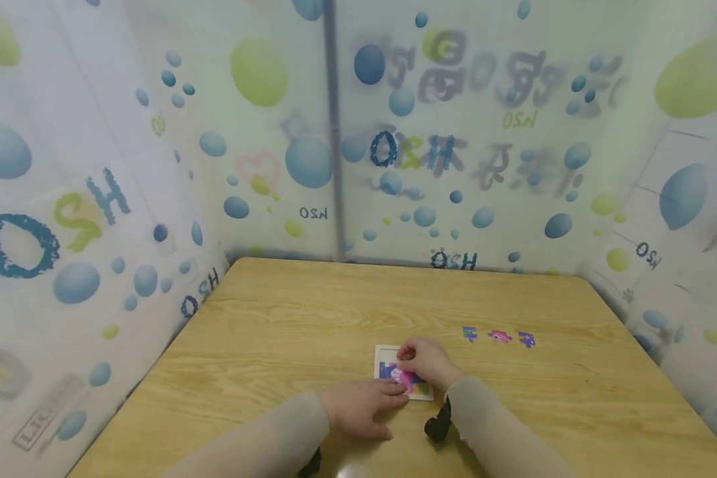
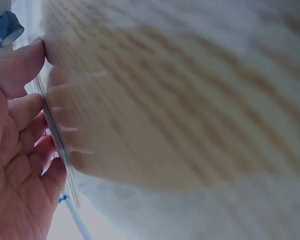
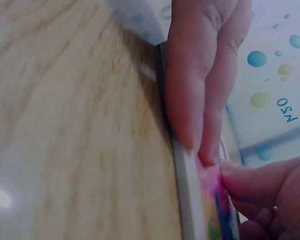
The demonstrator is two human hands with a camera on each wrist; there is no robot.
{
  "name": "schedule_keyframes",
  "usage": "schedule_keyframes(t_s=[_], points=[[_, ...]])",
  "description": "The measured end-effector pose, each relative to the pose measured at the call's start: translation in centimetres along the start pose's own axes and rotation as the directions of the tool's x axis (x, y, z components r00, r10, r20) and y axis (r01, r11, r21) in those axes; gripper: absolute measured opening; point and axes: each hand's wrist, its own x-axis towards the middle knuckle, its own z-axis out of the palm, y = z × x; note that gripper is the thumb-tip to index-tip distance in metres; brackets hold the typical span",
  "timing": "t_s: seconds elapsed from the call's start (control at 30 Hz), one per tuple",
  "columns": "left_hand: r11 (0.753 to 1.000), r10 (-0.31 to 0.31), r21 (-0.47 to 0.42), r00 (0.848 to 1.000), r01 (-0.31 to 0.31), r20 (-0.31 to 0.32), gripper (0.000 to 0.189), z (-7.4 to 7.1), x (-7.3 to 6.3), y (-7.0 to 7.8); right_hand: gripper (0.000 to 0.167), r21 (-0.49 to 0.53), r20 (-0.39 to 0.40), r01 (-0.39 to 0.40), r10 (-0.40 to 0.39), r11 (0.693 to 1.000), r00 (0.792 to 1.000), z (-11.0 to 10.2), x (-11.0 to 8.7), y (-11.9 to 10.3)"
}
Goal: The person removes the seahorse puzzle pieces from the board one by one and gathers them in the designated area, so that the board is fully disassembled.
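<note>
A small white-framed jigsaw puzzle (image 1: 428, 396) lies on the table, its lower part filled with blue, pink and green pieces and its upper left part bare. My left hand (image 1: 367, 405) reaches over it from the left, with straight fingers (image 3: 185, 100) pressing on a pink puzzle piece (image 3: 208, 179). From the right, my right hand (image 1: 430, 362) bends over the frame with curled fingers. Its thumb (image 3: 240, 180) is at that pink piece's edge, right beside the left fingertips; the fingers hide part of the picture.
Three loose puzzle pieces lie in a row to the right of the frame: a blue-green piece (image 1: 469, 333), a pink piece with an eye (image 1: 499, 336) and a purple piece (image 1: 526, 339). Patterned curtains (image 1: 263, 159) enclose the wooden table (image 1: 263, 325) at the back and sides.
</note>
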Motion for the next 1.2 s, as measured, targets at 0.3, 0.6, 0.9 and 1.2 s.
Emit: schedule_keyframes(t_s=[0.3, 0.6, 0.9, 1.2], points=[[1.0, -0.002, 0.009, 1.0, 0.002, -0.03, 0.066, 0.2, 0.1, 0.1, 0.009, 0.252, 0.092, -0.031, 0.008, 0.967, 0.996, 1.3, -0.6, -0.7], [0.999, 0.01, 0.036, 0.999, -0.009, -0.042, 0.068, 0.1, 0.0, 0.2, 0.014, 0.235, 0.107, -0.027, 0.001, 0.972, 0.994, 1.5, -0.4, -0.9], [1.0, -0.008, 0.03, 1.0, 0.009, -0.028, 0.07, 0.2, 0.2, 0.5, 0.011, 0.19, 0.119, -0.04, 0.018, 0.981, 0.993, 1.6, -0.4, -1.0], [1.0, -0.007, 0.015, 1.0, 0.006, 0.004, 0.068, 0.3, 0.4, 0.6, 0.01, 0.192, 0.116, -0.047, 0.025, 0.98, 0.993, 1.6, -0.3, -0.9]])
